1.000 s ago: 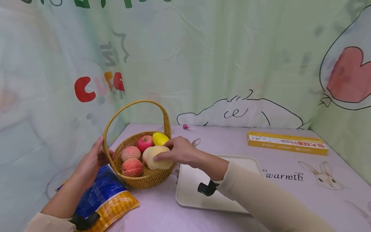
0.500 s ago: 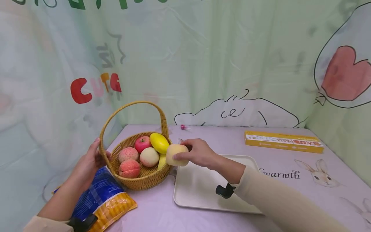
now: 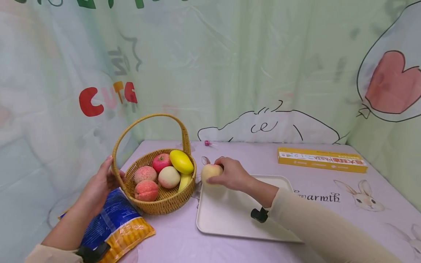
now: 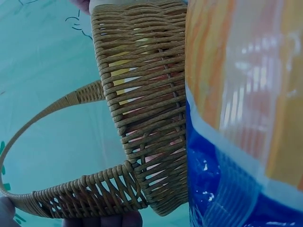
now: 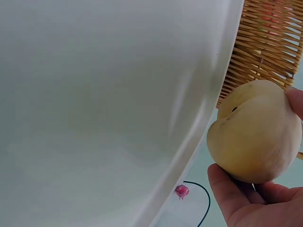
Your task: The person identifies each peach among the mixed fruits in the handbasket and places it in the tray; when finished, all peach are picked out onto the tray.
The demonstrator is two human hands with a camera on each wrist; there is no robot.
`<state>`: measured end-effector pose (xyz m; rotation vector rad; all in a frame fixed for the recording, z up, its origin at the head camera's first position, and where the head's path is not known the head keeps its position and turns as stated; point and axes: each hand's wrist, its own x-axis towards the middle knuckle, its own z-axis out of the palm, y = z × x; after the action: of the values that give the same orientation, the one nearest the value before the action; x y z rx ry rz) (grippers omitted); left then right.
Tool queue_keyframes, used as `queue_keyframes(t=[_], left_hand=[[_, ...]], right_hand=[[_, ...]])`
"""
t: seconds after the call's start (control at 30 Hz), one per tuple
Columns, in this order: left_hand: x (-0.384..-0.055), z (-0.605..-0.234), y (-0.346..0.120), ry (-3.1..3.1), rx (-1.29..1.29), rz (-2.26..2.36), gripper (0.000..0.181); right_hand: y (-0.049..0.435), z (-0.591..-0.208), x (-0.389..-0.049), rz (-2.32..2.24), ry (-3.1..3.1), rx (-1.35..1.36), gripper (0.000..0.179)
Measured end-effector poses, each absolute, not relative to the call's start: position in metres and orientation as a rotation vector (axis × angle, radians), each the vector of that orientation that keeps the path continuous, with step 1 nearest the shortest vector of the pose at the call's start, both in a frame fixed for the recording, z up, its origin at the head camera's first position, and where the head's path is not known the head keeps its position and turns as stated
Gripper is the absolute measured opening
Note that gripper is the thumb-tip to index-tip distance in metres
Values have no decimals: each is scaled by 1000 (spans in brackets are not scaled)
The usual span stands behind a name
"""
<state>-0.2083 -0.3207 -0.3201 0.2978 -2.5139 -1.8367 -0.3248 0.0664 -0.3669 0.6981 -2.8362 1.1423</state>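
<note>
A pale yellow peach (image 3: 211, 174) is pinched between the thumb and fingers of my right hand (image 3: 232, 175), over the far left corner of the white tray (image 3: 230, 213). In the right wrist view the cleft of this peach (image 5: 258, 135) shows. My left hand (image 3: 102, 185) holds the wicker basket (image 3: 164, 206) by the left side of its handle (image 4: 90, 194), fingers behind it. Inside the basket lie a red apple (image 3: 161, 162), a yellow mango-like fruit (image 3: 181, 162), a banana (image 3: 185, 181), a pale peach (image 3: 169, 177) and two pink peaches (image 3: 146, 190).
A blue and orange plastic bag (image 3: 115, 223) lies under my left forearm, against the basket. Toward the back right is a yellow pasta box (image 3: 322, 159). A small pink wrapped lollipop (image 3: 207, 143) lies near the back edge. Printed curtains enclose the table (image 3: 177, 241).
My right hand has carried the pale peach out of the basket, rightward to the tray's far left corner. The left hand keeps its hold on the handle.
</note>
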Motion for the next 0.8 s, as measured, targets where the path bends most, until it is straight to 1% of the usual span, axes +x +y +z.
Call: queue_keyframes(t=[0.47,0.63,0.8], left_hand=[[-208,-324,-322,-2494,321,-1851,81],[-207,-324,-323,-2494,322,-1856,81],[-208,-324,-323,-2509,308,-1867,81]], right_hand=[[61,-380,-322,1076,-2850,679,48],[61,-379,-319,1055,-2850,698,51],[62,-380,-315,1057,-2859,709,61]])
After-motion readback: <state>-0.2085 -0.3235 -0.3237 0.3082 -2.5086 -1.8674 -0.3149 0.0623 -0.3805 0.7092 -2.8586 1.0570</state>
